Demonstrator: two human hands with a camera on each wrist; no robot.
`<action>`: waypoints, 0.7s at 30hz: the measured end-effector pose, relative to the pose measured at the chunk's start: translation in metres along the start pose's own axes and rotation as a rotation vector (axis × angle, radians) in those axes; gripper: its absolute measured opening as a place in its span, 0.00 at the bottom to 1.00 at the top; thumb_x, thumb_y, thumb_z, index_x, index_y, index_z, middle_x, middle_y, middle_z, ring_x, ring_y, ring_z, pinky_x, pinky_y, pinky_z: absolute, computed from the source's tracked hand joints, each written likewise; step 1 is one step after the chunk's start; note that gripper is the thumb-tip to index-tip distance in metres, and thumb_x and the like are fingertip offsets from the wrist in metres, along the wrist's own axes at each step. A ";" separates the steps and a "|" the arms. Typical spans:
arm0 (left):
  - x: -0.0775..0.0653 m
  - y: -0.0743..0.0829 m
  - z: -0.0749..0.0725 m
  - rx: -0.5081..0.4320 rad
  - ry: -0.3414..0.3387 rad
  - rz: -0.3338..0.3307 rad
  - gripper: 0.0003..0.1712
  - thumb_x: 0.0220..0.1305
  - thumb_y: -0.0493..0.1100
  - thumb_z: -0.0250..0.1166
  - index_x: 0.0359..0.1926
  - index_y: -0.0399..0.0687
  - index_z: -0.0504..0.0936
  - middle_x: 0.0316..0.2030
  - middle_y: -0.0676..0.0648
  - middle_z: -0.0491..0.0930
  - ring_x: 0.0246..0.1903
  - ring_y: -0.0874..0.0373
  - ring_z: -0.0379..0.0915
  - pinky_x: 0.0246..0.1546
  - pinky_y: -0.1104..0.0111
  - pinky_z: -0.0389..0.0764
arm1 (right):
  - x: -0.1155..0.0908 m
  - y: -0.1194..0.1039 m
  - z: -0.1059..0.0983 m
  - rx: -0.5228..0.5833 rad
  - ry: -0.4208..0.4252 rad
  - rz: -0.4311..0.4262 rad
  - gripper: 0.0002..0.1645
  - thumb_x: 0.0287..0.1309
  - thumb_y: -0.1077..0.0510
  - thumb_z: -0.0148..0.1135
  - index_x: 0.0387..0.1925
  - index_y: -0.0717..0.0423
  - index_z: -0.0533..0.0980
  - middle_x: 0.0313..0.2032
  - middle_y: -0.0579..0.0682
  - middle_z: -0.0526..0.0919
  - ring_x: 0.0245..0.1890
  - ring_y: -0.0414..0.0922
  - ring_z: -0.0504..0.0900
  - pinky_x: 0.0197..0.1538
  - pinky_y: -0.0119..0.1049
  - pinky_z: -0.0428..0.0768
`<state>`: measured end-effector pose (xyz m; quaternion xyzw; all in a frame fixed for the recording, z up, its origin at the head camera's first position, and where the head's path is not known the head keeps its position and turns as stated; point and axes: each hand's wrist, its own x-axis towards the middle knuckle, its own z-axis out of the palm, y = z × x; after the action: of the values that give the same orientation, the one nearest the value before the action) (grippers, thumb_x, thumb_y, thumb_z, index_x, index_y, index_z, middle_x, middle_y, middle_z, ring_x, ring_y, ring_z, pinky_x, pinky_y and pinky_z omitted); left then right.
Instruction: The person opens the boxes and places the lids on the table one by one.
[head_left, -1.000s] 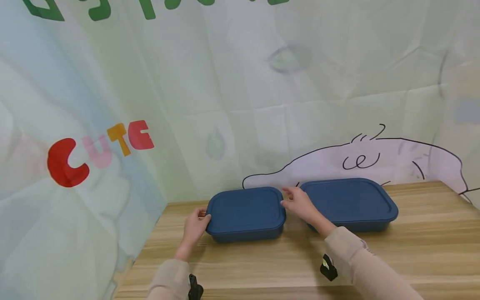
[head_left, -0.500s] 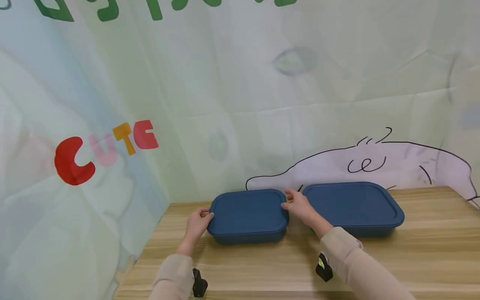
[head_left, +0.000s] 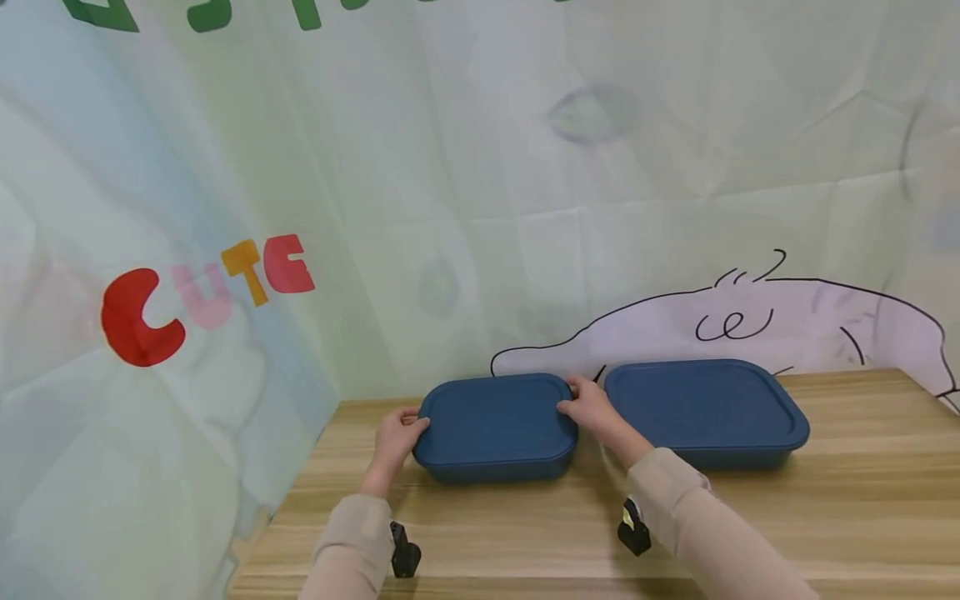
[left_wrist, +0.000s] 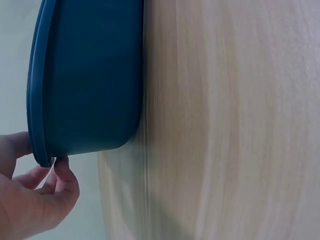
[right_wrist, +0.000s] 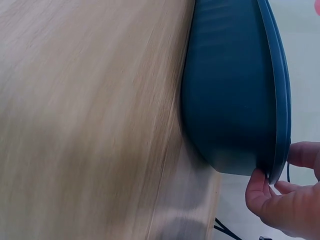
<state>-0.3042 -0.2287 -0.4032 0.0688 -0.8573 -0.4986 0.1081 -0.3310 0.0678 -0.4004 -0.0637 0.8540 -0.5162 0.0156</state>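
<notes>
A blue lidded storage box (head_left: 495, 427) sits on the wooden table, its lid on. My left hand (head_left: 397, 437) pinches the left edge of its lid, thumb on top and fingers curled beneath the rim, as the left wrist view shows on the box (left_wrist: 95, 75). At the opposite end my right hand (head_left: 596, 410) grips the lid's right edge the same way. In the right wrist view the fingertips (right_wrist: 257, 187) press up under the rim of the box (right_wrist: 230, 90).
A second blue lidded box (head_left: 705, 404) stands close on the right, partly behind my right forearm. The wooden table (head_left: 525, 533) extends in front. A printed curtain (head_left: 450, 167) hangs behind and on the left.
My right fingers have closed in from beside the box onto its right lid edge. The left hand's thumb has come further over the lid. Both boxes stay in place; the view shifts slightly.
</notes>
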 end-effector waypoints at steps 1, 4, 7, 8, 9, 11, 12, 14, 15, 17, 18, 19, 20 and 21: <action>0.000 0.000 0.000 -0.005 -0.002 -0.001 0.19 0.61 0.35 0.59 0.49 0.22 0.73 0.43 0.29 0.76 0.45 0.39 0.73 0.42 0.58 0.79 | 0.000 0.000 0.000 0.001 0.001 0.006 0.29 0.58 0.69 0.54 0.60 0.74 0.62 0.52 0.72 0.71 0.52 0.62 0.72 0.50 0.50 0.74; 0.000 0.000 0.000 -0.014 -0.004 -0.003 0.19 0.61 0.34 0.59 0.49 0.22 0.73 0.44 0.28 0.76 0.45 0.38 0.73 0.42 0.58 0.79 | 0.001 0.000 0.001 0.003 0.005 0.012 0.28 0.58 0.69 0.53 0.60 0.75 0.61 0.52 0.72 0.72 0.52 0.62 0.72 0.50 0.49 0.75; 0.001 0.001 0.001 -0.026 -0.010 -0.004 0.19 0.61 0.33 0.59 0.50 0.22 0.73 0.44 0.28 0.76 0.46 0.38 0.73 0.43 0.58 0.79 | 0.001 0.000 0.000 0.009 0.005 0.007 0.28 0.58 0.70 0.53 0.59 0.76 0.61 0.50 0.72 0.72 0.51 0.62 0.73 0.49 0.49 0.75; 0.001 0.002 0.002 -0.035 -0.014 -0.004 0.19 0.61 0.32 0.59 0.50 0.22 0.73 0.44 0.28 0.76 0.46 0.38 0.73 0.43 0.58 0.79 | 0.001 0.000 0.000 0.014 0.006 0.006 0.28 0.58 0.70 0.53 0.59 0.76 0.61 0.50 0.72 0.72 0.50 0.62 0.73 0.49 0.49 0.75; 0.001 0.002 0.003 -0.044 -0.016 -0.005 0.18 0.61 0.32 0.59 0.50 0.22 0.73 0.45 0.27 0.76 0.47 0.38 0.73 0.43 0.58 0.79 | 0.000 0.000 0.000 0.020 0.008 0.006 0.28 0.57 0.70 0.53 0.59 0.77 0.61 0.49 0.72 0.73 0.49 0.62 0.73 0.49 0.49 0.75; 0.002 0.003 0.003 -0.064 -0.020 -0.009 0.18 0.61 0.31 0.59 0.51 0.22 0.72 0.45 0.27 0.75 0.47 0.38 0.73 0.43 0.58 0.79 | 0.001 0.001 0.000 0.033 0.007 0.011 0.29 0.58 0.71 0.52 0.60 0.77 0.60 0.48 0.72 0.73 0.49 0.62 0.74 0.49 0.49 0.75; 0.002 0.003 0.003 -0.077 -0.022 -0.012 0.18 0.61 0.31 0.59 0.51 0.22 0.72 0.45 0.27 0.75 0.47 0.38 0.73 0.43 0.58 0.79 | 0.001 0.001 0.000 0.036 0.006 0.012 0.29 0.58 0.71 0.52 0.60 0.77 0.60 0.48 0.72 0.73 0.48 0.62 0.74 0.49 0.48 0.75; 0.003 0.002 0.003 -0.089 -0.025 -0.012 0.18 0.61 0.30 0.58 0.51 0.21 0.72 0.45 0.26 0.75 0.47 0.37 0.73 0.43 0.58 0.79 | 0.001 0.001 0.001 0.042 0.003 0.018 0.29 0.58 0.71 0.52 0.60 0.77 0.59 0.48 0.72 0.73 0.48 0.62 0.74 0.49 0.48 0.75; 0.003 0.001 0.002 -0.093 -0.028 -0.014 0.18 0.61 0.30 0.58 0.51 0.21 0.72 0.45 0.26 0.75 0.47 0.37 0.73 0.43 0.58 0.79 | 0.001 0.002 0.001 0.044 0.001 0.022 0.29 0.58 0.71 0.52 0.60 0.76 0.59 0.48 0.72 0.73 0.49 0.62 0.74 0.50 0.49 0.75; 0.003 0.000 0.001 -0.096 -0.033 -0.017 0.18 0.61 0.30 0.59 0.51 0.21 0.71 0.45 0.26 0.75 0.47 0.37 0.73 0.42 0.58 0.80 | 0.001 0.002 0.002 0.046 -0.004 0.026 0.29 0.58 0.71 0.52 0.61 0.76 0.59 0.50 0.73 0.71 0.50 0.62 0.72 0.51 0.49 0.74; 0.003 -0.001 0.001 -0.095 -0.037 -0.017 0.18 0.61 0.30 0.58 0.51 0.20 0.71 0.45 0.25 0.75 0.46 0.37 0.73 0.42 0.58 0.80 | 0.001 0.002 0.003 0.047 -0.008 0.029 0.29 0.59 0.71 0.52 0.61 0.76 0.58 0.51 0.73 0.70 0.51 0.63 0.72 0.51 0.50 0.74; 0.003 -0.001 0.000 -0.093 -0.039 -0.018 0.18 0.61 0.30 0.58 0.51 0.20 0.71 0.45 0.25 0.75 0.46 0.37 0.74 0.41 0.58 0.80 | 0.001 0.002 0.003 0.051 -0.008 0.032 0.30 0.59 0.71 0.52 0.61 0.76 0.58 0.52 0.74 0.69 0.52 0.63 0.71 0.52 0.50 0.73; 0.003 -0.001 0.000 -0.095 -0.041 -0.022 0.19 0.61 0.30 0.59 0.51 0.20 0.71 0.45 0.26 0.75 0.45 0.38 0.74 0.41 0.58 0.80 | 0.002 0.002 0.004 0.057 -0.008 0.033 0.30 0.58 0.71 0.52 0.61 0.76 0.58 0.52 0.74 0.69 0.53 0.63 0.70 0.52 0.51 0.73; 0.003 -0.001 -0.001 -0.099 -0.042 -0.026 0.19 0.61 0.30 0.59 0.51 0.20 0.71 0.44 0.26 0.75 0.45 0.38 0.74 0.41 0.59 0.80 | 0.002 0.002 0.004 0.064 -0.005 0.036 0.30 0.58 0.71 0.52 0.62 0.76 0.57 0.53 0.74 0.68 0.53 0.63 0.70 0.53 0.51 0.73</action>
<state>-0.3068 -0.2304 -0.4034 0.0641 -0.8326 -0.5433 0.0869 -0.3326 0.0648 -0.4040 -0.0493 0.8379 -0.5428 0.0291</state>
